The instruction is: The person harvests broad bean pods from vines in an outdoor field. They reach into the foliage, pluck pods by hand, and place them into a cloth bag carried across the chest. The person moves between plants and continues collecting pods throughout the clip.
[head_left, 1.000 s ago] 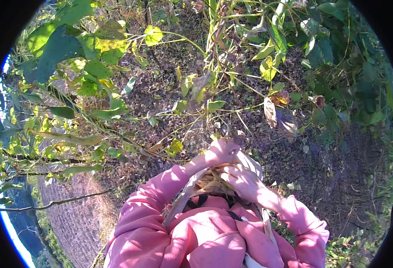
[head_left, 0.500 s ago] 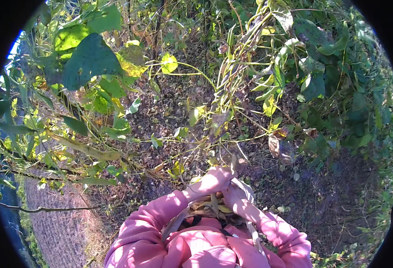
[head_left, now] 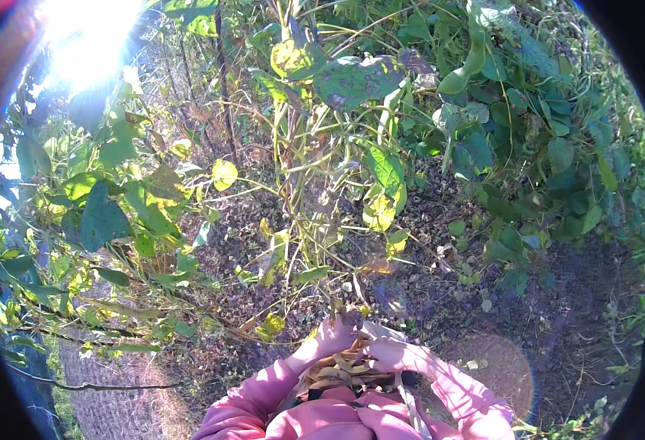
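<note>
I see both hands — left hand [head_left: 333, 336], right hand [head_left: 385, 356] — closed round dry tan bean pods [head_left: 344, 364] beneath green leafy vines [head_left: 352, 169].

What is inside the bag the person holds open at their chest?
The bag holds dry tan pods, heaped between the left hand and right hand. What lies under the top pods is covered, and the bag's lower part is hidden by the pink sleeves.

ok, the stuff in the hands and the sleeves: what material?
Strips between left hand and right hand: dried pods or husks, tan, matte, papery by look; too small to be sure. Pink sleeves: soft matte cloth, probably knit or fleece, judging by the rounded folds.
</note>
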A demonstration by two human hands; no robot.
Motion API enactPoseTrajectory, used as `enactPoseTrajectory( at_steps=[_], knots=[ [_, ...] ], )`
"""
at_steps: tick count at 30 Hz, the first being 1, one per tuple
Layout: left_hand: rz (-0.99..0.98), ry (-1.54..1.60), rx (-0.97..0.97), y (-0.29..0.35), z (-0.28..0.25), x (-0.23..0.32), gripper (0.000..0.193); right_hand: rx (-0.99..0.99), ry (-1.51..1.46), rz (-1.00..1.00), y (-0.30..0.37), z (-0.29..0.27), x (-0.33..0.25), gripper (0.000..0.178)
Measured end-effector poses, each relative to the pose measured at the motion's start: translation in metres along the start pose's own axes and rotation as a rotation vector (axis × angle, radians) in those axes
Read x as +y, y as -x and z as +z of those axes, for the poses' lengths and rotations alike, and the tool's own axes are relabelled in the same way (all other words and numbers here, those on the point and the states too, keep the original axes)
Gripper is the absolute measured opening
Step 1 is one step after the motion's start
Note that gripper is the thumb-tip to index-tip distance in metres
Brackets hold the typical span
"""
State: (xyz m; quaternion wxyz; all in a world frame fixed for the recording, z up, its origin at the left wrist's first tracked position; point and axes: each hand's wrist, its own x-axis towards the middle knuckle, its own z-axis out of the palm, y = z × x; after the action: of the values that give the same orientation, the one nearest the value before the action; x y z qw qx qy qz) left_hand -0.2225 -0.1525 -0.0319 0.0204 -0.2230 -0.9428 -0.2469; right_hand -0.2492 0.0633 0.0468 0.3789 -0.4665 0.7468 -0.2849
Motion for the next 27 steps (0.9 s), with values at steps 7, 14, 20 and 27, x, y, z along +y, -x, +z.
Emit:
enactPoseTrajectory(
  at_steps=[7, 14, 20, 27],
  knots=[
    [-0.434, 0.155, -0.270, -0.017, -0.049, 0.072, 0.039, 0.825, -0.624, 0.375, 0.015, -0.211, 0.101, 0.017],
    [-0.648, 0.365, -0.154, -0.023, -0.024, 0.090, 0.027, 0.866, -1.083, -0.529, -0.171, -0.365, 0.124, 0.026],
    [-0.469, 0.317, 0.092, -0.028, -0.009, 0.100, 0.030, 0.939, -0.547, -0.137, -0.275, -0.381, 0.108, 0.023],
    [-0.466, 0.306, 0.180, -0.053, -0.020, 0.101, 0.030, 1.044, -0.173, 0.017, -0.320, -0.399, 0.090, 0.020]
  ],
)
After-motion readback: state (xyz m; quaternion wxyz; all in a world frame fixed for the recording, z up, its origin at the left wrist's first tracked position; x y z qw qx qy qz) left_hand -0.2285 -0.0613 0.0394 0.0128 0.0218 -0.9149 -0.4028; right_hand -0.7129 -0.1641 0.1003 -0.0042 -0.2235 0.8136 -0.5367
